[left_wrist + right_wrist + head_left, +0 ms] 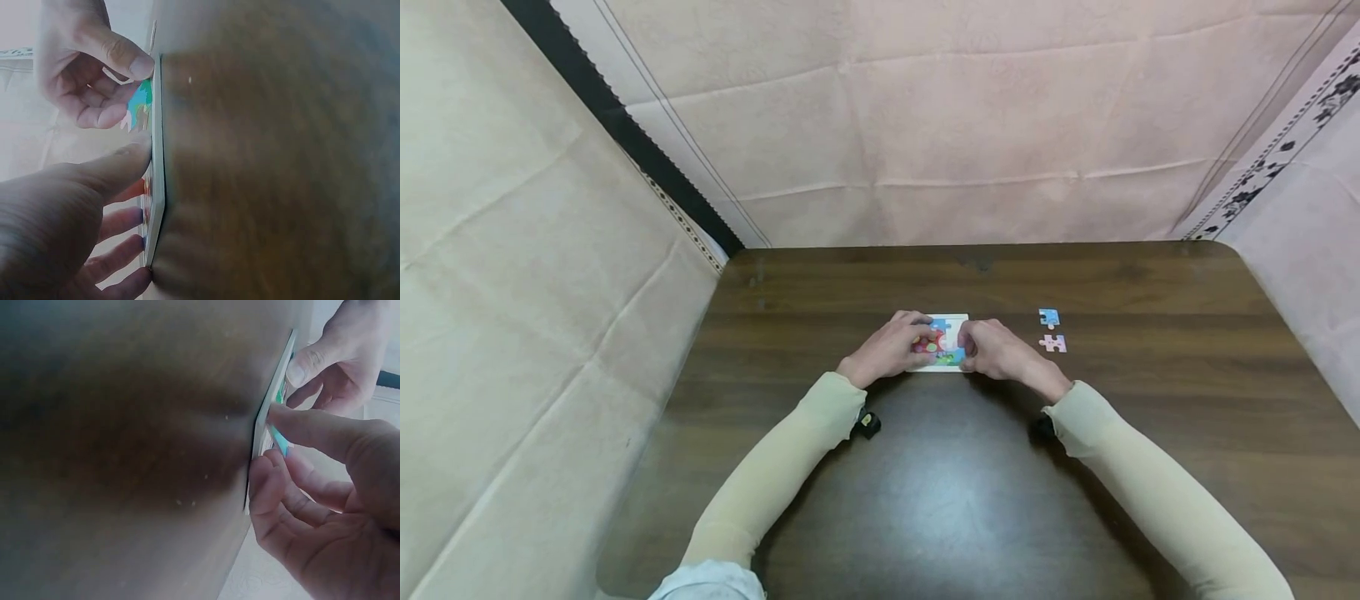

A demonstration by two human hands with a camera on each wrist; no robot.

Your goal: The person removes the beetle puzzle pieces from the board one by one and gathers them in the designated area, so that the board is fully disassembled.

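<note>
Right hand (328, 531) round one puzzle piece (141, 101) (partly out of sight)

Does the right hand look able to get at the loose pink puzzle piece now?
Probably yes: nothing visible stands between the right hand and the pink piece, though the hand would likely first have to release the blue-green piece it pinches.

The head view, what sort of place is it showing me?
Probably an improvised indoor tabletop workspace, though I can't tell what building it's in. A dark wood-grain table stands against creased, cloth-like hangings, and a small jigsaw puzzle lies on it.
</note>
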